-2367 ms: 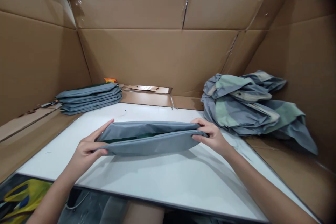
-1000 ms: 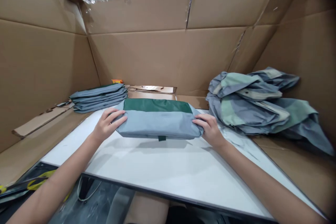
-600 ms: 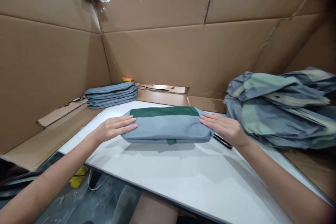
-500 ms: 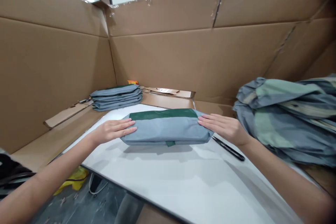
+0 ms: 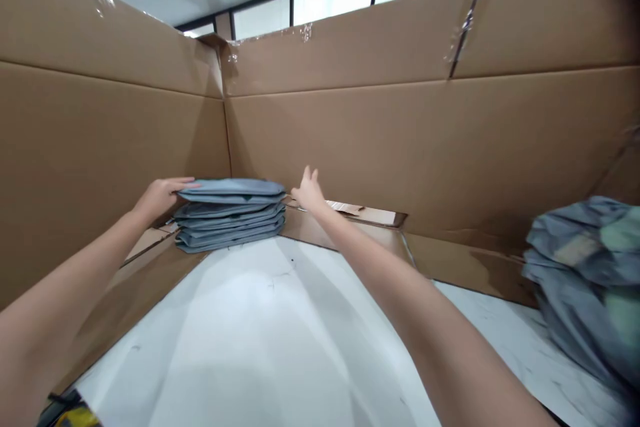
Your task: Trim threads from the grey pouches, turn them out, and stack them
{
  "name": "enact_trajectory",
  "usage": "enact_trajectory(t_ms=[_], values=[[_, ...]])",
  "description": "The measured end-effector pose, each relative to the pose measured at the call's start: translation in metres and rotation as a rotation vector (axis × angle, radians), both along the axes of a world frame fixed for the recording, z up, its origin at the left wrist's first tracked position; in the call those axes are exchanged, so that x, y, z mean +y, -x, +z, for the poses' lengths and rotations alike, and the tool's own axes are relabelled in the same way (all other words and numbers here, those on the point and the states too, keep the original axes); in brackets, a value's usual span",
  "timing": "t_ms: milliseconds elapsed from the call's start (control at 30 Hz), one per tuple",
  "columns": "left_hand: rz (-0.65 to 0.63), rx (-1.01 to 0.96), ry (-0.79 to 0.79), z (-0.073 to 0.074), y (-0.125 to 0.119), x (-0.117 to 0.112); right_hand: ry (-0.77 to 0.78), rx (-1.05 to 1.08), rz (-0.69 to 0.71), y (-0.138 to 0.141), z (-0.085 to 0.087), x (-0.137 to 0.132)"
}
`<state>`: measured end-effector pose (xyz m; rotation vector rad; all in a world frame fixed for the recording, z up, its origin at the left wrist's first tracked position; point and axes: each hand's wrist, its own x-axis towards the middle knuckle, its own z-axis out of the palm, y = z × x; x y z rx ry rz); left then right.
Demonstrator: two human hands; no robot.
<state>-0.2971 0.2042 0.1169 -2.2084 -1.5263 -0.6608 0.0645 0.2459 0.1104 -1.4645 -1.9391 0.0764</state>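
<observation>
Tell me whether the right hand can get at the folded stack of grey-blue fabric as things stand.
Probably yes: the right hand is raised just past the right end of the folded stack of grey-blue fabric, with nothing visible between them. The left hand is at the stack's far end, leaving that side free.

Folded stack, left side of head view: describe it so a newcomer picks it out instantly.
Inside the cardboard enclosure, look to the back-left corner, just beyond the white board. There sits a flat, squared stack of folded grey-blue fabric pieces, with the person's left hand on its top layer. Unlike the loose, crumpled heap at right, it is neatly layered.
</observation>
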Motion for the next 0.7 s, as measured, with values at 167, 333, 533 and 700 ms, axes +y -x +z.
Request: enact_trajectory(t_ms=[167,333,533,700], values=[[0.039,0.001,0.139,-0.045,0.045,0.027,0.076,-0.155,0.329,-0.008,-0.073,-0.044],[0.165,-0.084,0.063,-0.042,0.046,0.015,-0.022,-0.26,0.458,-0.061,-0.132,-0.103],[0.167,0.121,-0.072,-0.038,-0.052,-0.004,0.032,-0.17,0.499,-0.072,-0.162,-0.114],[-0.061,0.305,-0.123,-0.069,-0.146,-0.019,-0.079,-0.196,0.543,-0.072,-0.156,-0.124]])
